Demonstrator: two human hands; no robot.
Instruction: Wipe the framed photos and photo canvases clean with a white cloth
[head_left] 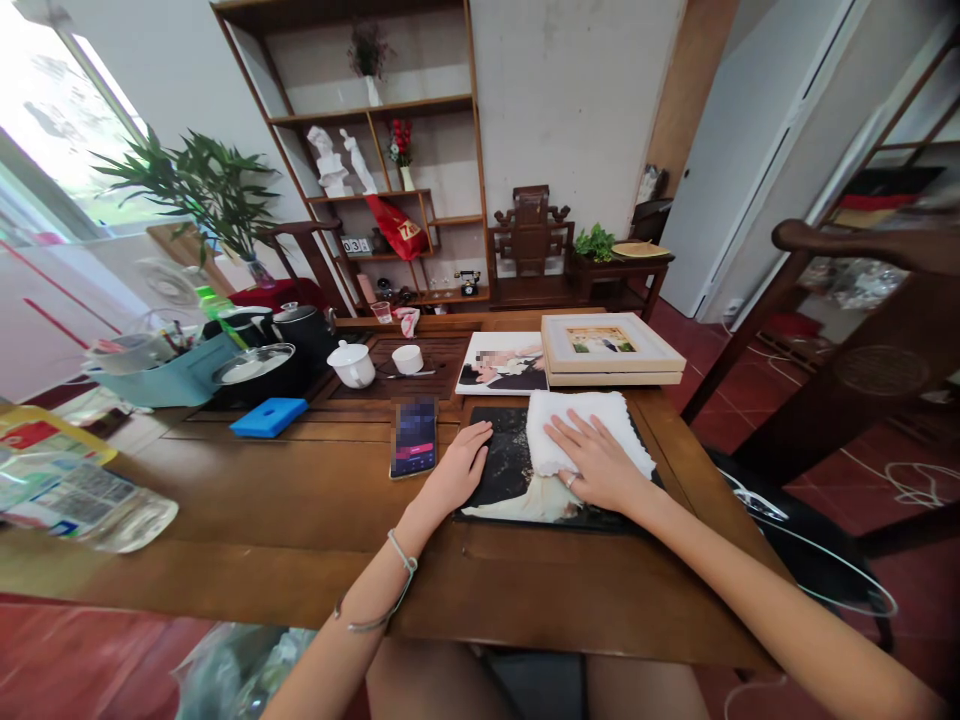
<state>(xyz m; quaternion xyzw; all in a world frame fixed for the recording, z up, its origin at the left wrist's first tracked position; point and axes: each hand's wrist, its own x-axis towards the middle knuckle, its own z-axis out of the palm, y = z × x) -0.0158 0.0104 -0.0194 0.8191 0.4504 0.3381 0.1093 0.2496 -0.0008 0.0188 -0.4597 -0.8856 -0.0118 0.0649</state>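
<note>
A dark photo panel (504, 470) with a pale dress-like shape along its lower part lies flat on the wooden table in front of me. My right hand (600, 462) rests flat, fingers spread, on a white cloth (622, 415) that covers the panel's right half. A ring is on one of its fingers. My left hand (459, 468) lies over the panel's left edge with its fingers stretched out, holding nothing. Just left of that hand is a smartphone (414, 440) with its screen lit.
Behind the panel lie a photo print (504, 362) and stacked framed pictures (613, 350). A lidded white cup (351, 364), small white bowl (408, 359), blue block (268, 417) and black pot (259, 375) stand left. Clear bottles (90, 500) occupy the near left; a wooden chair (855, 350) is right.
</note>
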